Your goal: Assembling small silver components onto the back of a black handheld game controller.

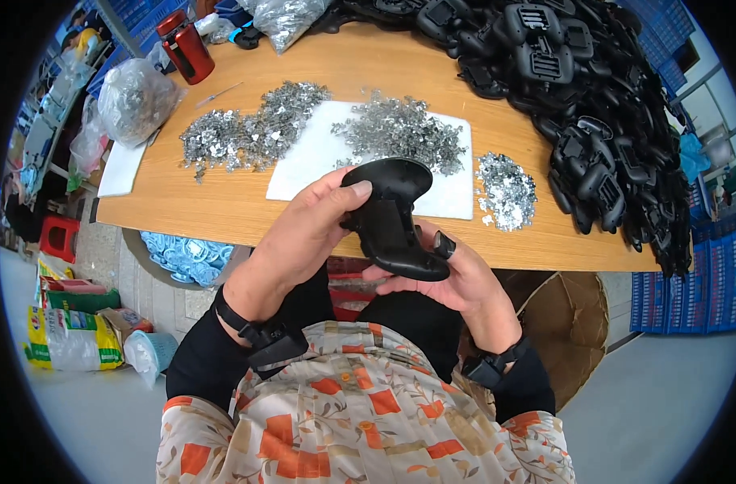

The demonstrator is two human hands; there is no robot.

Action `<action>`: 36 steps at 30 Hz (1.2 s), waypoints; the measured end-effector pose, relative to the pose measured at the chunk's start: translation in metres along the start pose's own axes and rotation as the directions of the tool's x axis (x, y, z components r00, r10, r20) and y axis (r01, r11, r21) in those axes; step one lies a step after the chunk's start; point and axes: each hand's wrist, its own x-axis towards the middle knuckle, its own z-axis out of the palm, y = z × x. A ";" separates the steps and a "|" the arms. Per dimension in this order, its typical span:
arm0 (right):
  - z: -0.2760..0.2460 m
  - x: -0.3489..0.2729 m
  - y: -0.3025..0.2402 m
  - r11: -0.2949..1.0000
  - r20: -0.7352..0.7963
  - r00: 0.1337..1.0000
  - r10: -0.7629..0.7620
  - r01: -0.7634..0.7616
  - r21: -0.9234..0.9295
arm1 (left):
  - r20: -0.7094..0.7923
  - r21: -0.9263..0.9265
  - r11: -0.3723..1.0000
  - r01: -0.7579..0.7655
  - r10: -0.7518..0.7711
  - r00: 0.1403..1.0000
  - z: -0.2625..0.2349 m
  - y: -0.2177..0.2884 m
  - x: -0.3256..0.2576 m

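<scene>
A black plastic game controller shell (386, 222) is held tilted over the table's near edge, between both my hands. My left hand (299, 226) is closed on its upper left side, thumb pressed on the top. At the lower right grip, my right hand (469, 278) holds the shell, with a black cover on its thumb; some of its fingers are hidden underneath. Just beyond the shell, small silvery metal pieces (404, 133) lie heaped on a white sheet (291, 184). Two more heaps flank it: a larger one of metal pieces (251, 129) and a smaller one of shiny bits (507, 194).
A big pile of black controller shells (594, 97) covers the table's right side. At the left stand a red flask (187, 52) and a stuffed plastic bag (138, 101). Below the table edge are a tub of light blue parts (187, 256) and a brown lined container (573, 331).
</scene>
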 end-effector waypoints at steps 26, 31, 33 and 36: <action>-0.013 0.014 -0.022 0.674 -0.348 0.729 -0.589 0.205 -0.710 | -0.274 -0.447 0.895 0.006 -0.143 0.951 0.039 -0.028 0.048; -0.018 0.009 -0.026 0.760 -0.416 0.739 -0.530 0.197 -0.619 | -0.125 -0.493 0.870 0.017 -0.090 0.988 0.032 -0.028 0.049; -0.017 0.006 -0.023 0.746 -0.390 0.746 -0.540 0.210 -0.632 | -0.098 -0.478 0.879 0.004 -0.058 0.994 0.033 -0.031 0.049; -0.014 -0.006 -0.029 0.667 -0.383 0.731 -0.564 0.131 -0.733 | -0.265 -0.242 0.969 -0.053 -0.014 0.964 0.031 -0.037 0.052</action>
